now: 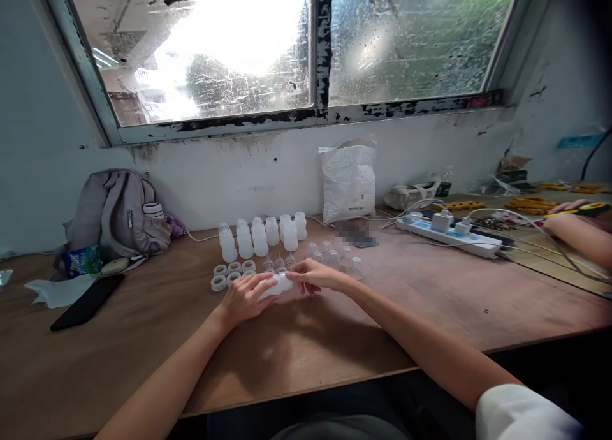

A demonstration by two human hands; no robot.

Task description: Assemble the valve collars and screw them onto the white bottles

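My left hand is wrapped round a translucent white baby bottle that lies tilted on its side, its neck toward the right. At that neck end the fingers of my right hand are closed; whether they pinch a separate small part cannot be seen. White screw rings lie in rows just beyond my left hand. Clear teats stand behind the held bottle, partly hidden. Past my right hand are several clear caps. More baby bottles stand upright further back, some with tops fitted.
A grey backpack and a black phone are on the left. By the wall stands a white pouch. To the right lies a power strip with cables. Another person's arm reaches in at the far right.
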